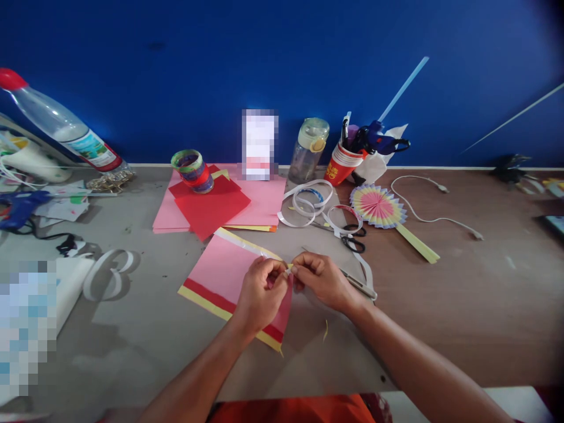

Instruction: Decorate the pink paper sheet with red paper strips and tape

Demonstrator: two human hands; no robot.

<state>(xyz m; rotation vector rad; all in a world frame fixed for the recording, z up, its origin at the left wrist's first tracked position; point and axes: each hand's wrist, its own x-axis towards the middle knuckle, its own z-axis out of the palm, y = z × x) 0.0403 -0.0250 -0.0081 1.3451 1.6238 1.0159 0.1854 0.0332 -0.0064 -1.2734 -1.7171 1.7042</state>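
Both my hands meet over the far right corner of a stack of paper sheets (220,273), pink on top with red and yellow edges showing beneath. My left hand (261,292) is closed in a pinch at that corner. My right hand (321,279) is closed too, pinching a thin pale strip (289,268) between the two hands. A white strip runs along the stack's far edge. A small yellow sliver (325,331) lies on the table below my right wrist.
Behind lie red and pink sheets (211,202), a tape roll (192,170), curled white paper strips (308,202), black scissors (355,241), a folded paper fan (379,207), a cup of tools (343,161), a jar (308,150), a white cable (423,217). A bottle (61,129) and glue gun (20,208) sit left.
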